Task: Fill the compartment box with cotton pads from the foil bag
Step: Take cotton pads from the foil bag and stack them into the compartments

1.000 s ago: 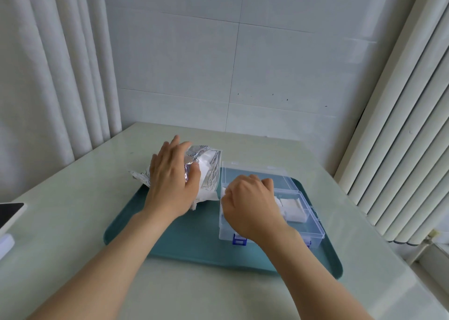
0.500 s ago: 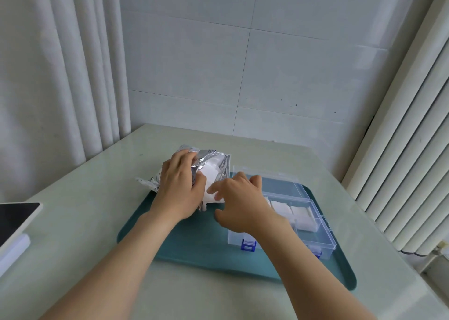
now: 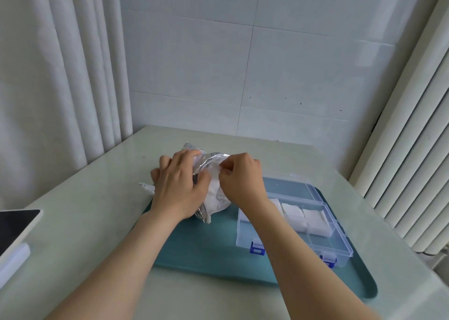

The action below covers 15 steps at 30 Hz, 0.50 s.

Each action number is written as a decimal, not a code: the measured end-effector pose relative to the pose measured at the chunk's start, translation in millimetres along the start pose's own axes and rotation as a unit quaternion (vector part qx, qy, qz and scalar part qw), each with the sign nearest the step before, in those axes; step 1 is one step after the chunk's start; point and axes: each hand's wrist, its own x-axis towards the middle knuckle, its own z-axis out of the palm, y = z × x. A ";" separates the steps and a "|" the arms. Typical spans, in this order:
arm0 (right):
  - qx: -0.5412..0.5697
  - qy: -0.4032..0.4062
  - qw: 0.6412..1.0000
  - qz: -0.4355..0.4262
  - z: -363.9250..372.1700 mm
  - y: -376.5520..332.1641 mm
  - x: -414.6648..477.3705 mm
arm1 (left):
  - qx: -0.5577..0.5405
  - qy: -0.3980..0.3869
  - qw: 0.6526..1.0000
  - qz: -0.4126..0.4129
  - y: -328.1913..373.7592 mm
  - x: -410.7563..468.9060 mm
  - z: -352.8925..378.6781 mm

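A crumpled silver foil bag lies at the back left of a teal tray, its mouth facing right with white cotton pads showing. My left hand grips the bag from the left. My right hand reaches into the mouth, its fingers curled and pinching at the pads. To the right stands a clear compartment box with blue latches, lid open. Square pads fill its rear compartments; the front compartments I can see hold nothing.
The tray rests on a pale green glass table. A dark tablet on a white stand sits at the left edge. White curtains hang left and right; a tiled wall is behind.
My right hand left the compartment box and moved left and back to the bag's mouth. My left hand stayed on the bag. The view tilted up.
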 end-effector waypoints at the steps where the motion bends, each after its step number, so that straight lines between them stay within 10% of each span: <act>1: -0.009 0.011 1.000 0.012 4.2 -0.2 2.3 | 0.003 0.007 1.000 0.011 -1.1 0.5 1.6; 15: 0.244 0.032 0.957 0.151 14.9 2.7 6.4 | -0.058 0.030 0.998 0.014 3.5 7.6 9.5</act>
